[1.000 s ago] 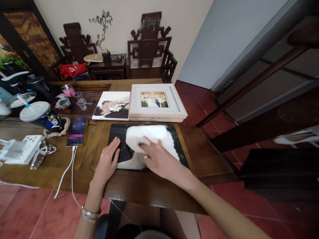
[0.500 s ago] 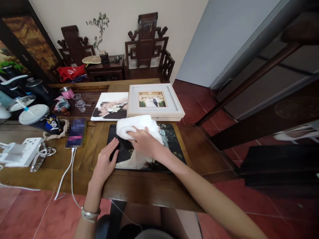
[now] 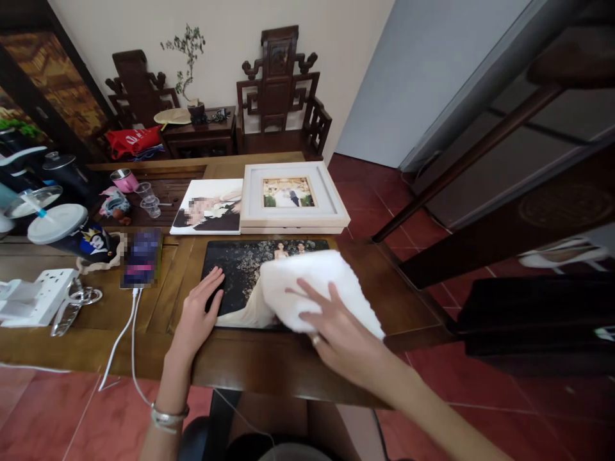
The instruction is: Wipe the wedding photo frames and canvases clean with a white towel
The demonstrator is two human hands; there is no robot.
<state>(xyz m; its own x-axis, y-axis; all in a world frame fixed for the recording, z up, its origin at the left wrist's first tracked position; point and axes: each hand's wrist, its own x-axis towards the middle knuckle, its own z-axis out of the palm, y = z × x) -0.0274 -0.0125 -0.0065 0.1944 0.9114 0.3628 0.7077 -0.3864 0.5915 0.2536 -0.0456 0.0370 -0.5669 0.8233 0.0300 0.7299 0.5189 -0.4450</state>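
A dark photo panel (image 3: 230, 275) showing two people lies flat on the wooden table in front of me. My left hand (image 3: 199, 314) rests at its left edge, fingers stretched out and holding nothing. My right hand (image 3: 331, 323) has hold of a fluffy white cloth (image 3: 346, 275), pressing it with spread fingers over the right part of the panel. The cloth hides the panel's lower right area and hangs past its right side.
Behind the panel lie a white-edged photo print (image 3: 206, 208) and a pale box frame (image 3: 247, 198). To the left are a phone (image 3: 141, 256) with white cables, a power strip (image 3: 41, 298), a lidded cup (image 3: 60, 224) and a pink mug (image 3: 123, 180). Dark wooden chairs (image 3: 278, 83) stand behind.
My right hand has swept the white cloth from the panel's upper middle to its lower right, and the cloth is more spread out. My left hand stays at the left edge.
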